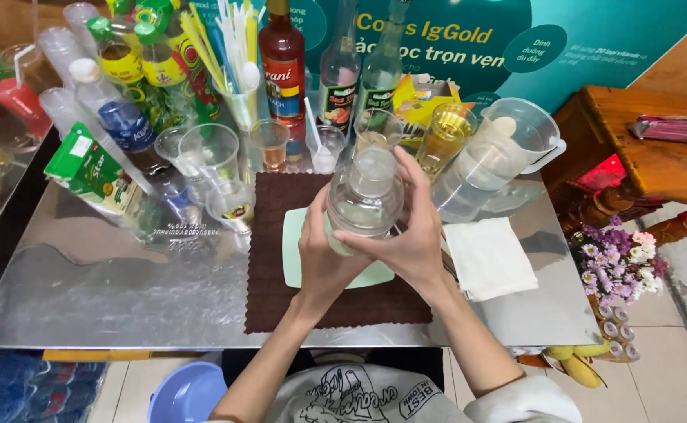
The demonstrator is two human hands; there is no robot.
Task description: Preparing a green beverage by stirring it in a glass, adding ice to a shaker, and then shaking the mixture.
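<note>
While both hands are wrapped around a clear plastic shaker (365, 200), a good part of it is hidden, so it's hard to say much about its lower half. The left hand (324, 254) cups the shaker from below and behind, fingers curled around the base, and the right hand (414, 235) grips the side, thumb and fingers clasped over the body just under the lid. The shaker is held up above a pale green board (292, 251), which lies on a dark brown cloth (269, 258) on the shiny metal counter (124, 290). Whether the shaker touches the board can't be told, since the hands cover that spot. Looks like pale liquid inside, but it's too blurry to be sure.

Just right of the cloth sits a folded white napkin (488, 257), and behind it a clear measuring jug (508, 145) lies tilted, its handle off to the right. A row of small cups (269, 141) stands behind the shaker, and then syrup bottles (282, 59) whose tops are cut off by the frame edge. A cup of straws (237, 47) and a green carton (88, 168) crowd the left side, half overlapping each other. Purple and white flowers (618, 258) sit off the counter's right edge. At the bottom only the person's forearms and a bit of grey printed sweatshirt (359, 395) show.
</note>
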